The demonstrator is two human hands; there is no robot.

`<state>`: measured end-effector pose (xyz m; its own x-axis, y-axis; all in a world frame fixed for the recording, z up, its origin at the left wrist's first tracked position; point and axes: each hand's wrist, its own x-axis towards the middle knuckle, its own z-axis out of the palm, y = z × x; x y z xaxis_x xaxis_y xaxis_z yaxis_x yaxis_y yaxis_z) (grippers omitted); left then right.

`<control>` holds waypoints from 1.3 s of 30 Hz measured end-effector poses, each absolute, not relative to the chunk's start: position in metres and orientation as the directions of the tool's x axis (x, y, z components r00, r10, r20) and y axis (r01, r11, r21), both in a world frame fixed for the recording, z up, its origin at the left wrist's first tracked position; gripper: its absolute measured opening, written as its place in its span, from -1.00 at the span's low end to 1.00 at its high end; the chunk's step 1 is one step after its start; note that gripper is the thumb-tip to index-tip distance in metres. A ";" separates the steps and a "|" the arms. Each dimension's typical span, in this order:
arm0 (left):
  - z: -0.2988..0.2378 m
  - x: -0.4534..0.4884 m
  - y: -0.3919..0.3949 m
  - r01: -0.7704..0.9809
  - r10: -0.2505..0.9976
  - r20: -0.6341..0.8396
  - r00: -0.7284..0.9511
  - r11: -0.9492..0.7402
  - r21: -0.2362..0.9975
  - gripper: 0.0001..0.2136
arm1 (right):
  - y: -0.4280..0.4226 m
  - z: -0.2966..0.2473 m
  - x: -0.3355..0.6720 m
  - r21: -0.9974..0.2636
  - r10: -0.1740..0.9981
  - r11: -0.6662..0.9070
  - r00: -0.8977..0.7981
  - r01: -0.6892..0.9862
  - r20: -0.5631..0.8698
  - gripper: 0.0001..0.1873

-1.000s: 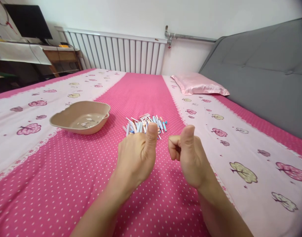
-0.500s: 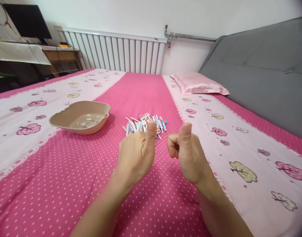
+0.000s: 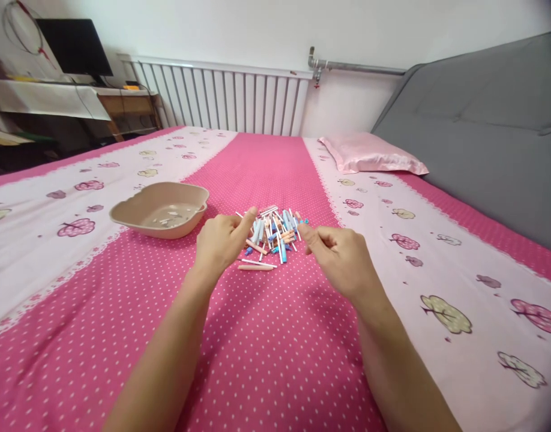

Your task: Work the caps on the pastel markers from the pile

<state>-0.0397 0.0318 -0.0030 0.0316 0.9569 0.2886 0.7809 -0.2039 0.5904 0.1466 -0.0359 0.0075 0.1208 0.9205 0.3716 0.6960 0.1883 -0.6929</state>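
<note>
Home bedroom — bed (image 3: 275, 360) with pink sheet, pillow (image 3: 370, 155), padded headboard (image 3: 482, 138), radiator (image 3: 230, 99) behind.

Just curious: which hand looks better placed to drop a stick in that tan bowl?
Probably the left hand: it hovers at the stick pile on the side nearer the bowl; the right hand is farther.

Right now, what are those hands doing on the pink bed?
A person reaches both hands toward a pile of small coloured sticks on the pink dotted bedspread. The left hand and the right hand hover at either side of the pile, fingers loosely curled, holding nothing that shows. A beige bowl with a few bits inside sits off to the left.
</note>
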 end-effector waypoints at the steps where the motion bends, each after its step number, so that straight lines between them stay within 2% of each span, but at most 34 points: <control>1: -0.016 -0.043 0.038 0.821 0.961 0.276 0.003 -0.160 0.548 -0.42 | -0.032 0.005 0.149 -0.673 0.922 0.178 0.118 0.718 0.370 -0.46; 3: -0.044 -0.049 0.047 0.858 0.954 0.297 -0.043 -0.117 0.500 -0.49 | -0.023 -0.001 0.152 -0.635 0.931 0.147 0.110 0.759 0.348 -0.52; 5: -0.068 -0.055 0.051 0.860 0.937 0.334 -0.102 -0.086 0.503 -0.54 | -0.014 -0.008 0.156 -0.602 0.948 0.108 0.100 0.792 0.302 -0.57; 10: -0.088 -0.066 0.051 0.734 0.944 0.305 -0.126 -0.118 0.668 -0.53 | 0.009 -0.031 0.160 -0.480 0.978 0.021 0.080 0.877 0.190 -0.76; 13: -0.088 -0.068 0.052 0.751 0.983 0.181 -0.037 -0.092 0.654 -0.56 | 0.017 -0.046 0.153 -0.399 0.992 0.023 0.030 0.917 0.126 -0.85; 18: -0.091 -0.069 0.052 0.791 0.994 0.054 0.094 -0.108 0.602 -0.63 | 0.020 -0.067 0.132 -0.356 0.995 0.092 -0.099 0.930 -0.001 -0.79; 25: -0.087 -0.079 0.045 0.730 0.884 -0.086 0.459 -0.320 0.604 -0.68 | 0.021 -0.088 0.117 -0.278 0.993 0.103 -0.117 0.955 -0.033 -0.78; 31: -0.089 -0.080 0.048 0.715 0.867 -0.103 0.488 -0.329 0.617 -0.77 | 0.021 -0.086 0.117 -0.269 0.995 0.078 -0.094 0.960 -0.045 -0.82; 35: -0.081 -0.081 0.046 0.638 0.881 -0.098 0.464 -0.255 0.726 -0.76 | 0.023 -0.070 0.133 -0.297 0.997 0.062 -0.074 0.953 -0.027 -0.81; 39: -0.072 -0.080 0.042 0.504 0.921 -0.041 0.388 -0.175 0.846 -0.74 | 0.021 -0.048 0.157 -0.430 0.995 0.079 -0.044 0.900 0.091 -0.76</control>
<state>-0.0802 0.0425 -0.0724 0.3878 0.9208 -0.0408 0.5042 -0.1748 0.8457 0.1567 0.0212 -0.0476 -0.0438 0.9949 0.0908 0.8996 0.0788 -0.4295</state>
